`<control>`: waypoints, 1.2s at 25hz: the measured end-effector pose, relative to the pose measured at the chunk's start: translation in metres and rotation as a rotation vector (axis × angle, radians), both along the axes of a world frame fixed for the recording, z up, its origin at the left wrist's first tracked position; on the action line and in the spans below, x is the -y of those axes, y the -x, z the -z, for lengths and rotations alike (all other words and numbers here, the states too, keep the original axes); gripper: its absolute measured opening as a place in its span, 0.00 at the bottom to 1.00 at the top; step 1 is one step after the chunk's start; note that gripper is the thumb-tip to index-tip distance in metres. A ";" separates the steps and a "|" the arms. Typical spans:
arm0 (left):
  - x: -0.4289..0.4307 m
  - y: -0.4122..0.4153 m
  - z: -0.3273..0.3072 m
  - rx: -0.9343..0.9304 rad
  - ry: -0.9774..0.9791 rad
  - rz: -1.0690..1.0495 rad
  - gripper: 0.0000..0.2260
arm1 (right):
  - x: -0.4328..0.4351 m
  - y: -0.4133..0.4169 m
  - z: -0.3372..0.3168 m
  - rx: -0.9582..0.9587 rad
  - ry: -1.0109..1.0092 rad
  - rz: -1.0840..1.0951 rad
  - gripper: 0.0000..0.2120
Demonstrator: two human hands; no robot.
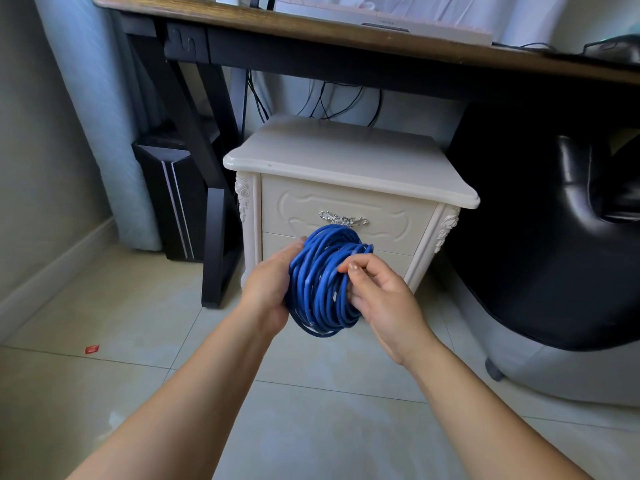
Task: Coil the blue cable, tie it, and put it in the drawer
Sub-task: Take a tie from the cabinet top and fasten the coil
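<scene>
The blue cable (320, 285) is wound into a thick coil of several loops, held upright in the air between both hands. My left hand (268, 289) grips the coil's left side. On the right, my right hand (377, 292) holds the coil and pinches a strand near the top with thumb and forefinger. Right behind the coil stands a cream bedside cabinet (346, 157). Its top drawer (301, 206) is shut and carries a silver handle (343, 219); the coil partly hides the lower drawer front.
A dark wooden desk (311, 29) spans the top, its black leg (214, 237) left of the cabinet. A black computer tower (173, 199) stands by the wall. A black chair (554, 237) fills the right. Pale tiled floor lies below, with a small red scrap (92, 349).
</scene>
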State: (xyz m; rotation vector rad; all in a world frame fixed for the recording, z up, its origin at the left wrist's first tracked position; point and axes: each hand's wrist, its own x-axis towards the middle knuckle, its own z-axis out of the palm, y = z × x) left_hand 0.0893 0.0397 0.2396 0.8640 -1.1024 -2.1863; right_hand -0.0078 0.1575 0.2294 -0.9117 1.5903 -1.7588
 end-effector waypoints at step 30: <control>-0.036 0.001 -0.008 0.065 0.687 -0.141 0.09 | -0.015 -0.006 -0.042 0.255 -0.139 0.175 0.03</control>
